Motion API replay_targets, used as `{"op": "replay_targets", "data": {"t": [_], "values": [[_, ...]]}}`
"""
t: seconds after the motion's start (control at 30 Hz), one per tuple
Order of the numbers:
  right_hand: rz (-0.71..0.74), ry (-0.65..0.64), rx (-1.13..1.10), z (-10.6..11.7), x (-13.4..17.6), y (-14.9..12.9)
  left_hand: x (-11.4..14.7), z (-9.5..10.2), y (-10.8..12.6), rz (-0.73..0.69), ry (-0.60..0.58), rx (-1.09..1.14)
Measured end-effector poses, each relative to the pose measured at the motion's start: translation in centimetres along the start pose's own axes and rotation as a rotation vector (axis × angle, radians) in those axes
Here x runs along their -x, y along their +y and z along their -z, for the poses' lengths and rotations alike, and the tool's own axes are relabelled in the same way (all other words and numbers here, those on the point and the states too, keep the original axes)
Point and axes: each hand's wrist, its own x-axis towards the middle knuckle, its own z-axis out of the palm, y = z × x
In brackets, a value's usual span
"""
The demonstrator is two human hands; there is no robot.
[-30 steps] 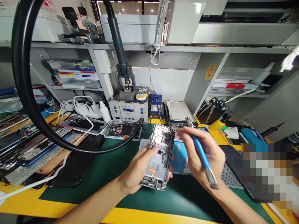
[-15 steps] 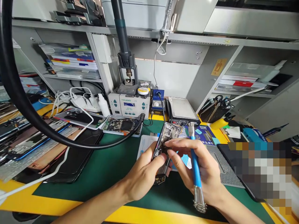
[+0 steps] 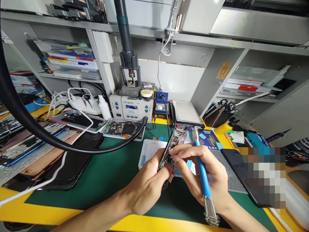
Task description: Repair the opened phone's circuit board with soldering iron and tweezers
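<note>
In my left hand is an opened phone, its bare circuit board and inner parts showing. It is held tilted above the green mat, thumb across its lower part. My right hand has a blue-handled double-ended brush lodged between its fingers, bristles at both ends. The right index finger and thumb come together at the phone's inner parts. Whether they pinch a small part there is hidden. Beneath the hands lies a white and blue printed pad, partly covered.
A black hose arcs across the left side to the hot air station. Opened devices lie in front of it. A black phone rests at right near a perforated metal plate. A white cable crosses the left.
The phone has turned more edge-on in my left hand. The brush's lower end has swung slightly down and right. My view has shifted a little.
</note>
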Motion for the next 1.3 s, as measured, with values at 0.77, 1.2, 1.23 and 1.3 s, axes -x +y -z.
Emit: {"op": "replay_targets", "data": {"t": [0.77,1.2,1.23,1.3], "values": [[-0.092,-0.076,-0.032,0.79,-0.78,-0.36,-0.14,-0.38,0.52,-0.045,-0.022,-0.054],[0.008,-0.055,0.004,0.83,-0.61,-0.39,-0.24,-0.08,-0.07,0.0,-0.01,0.098],[0.023,-0.018,0.024,0.9,-0.62,-0.39,-0.29,-0.03,-0.06,0.003,-0.001,0.108],[0.032,0.004,0.055,1.02,-0.58,-0.33,-0.45,0.04,-0.01,0.006,0.023,0.134]]}}
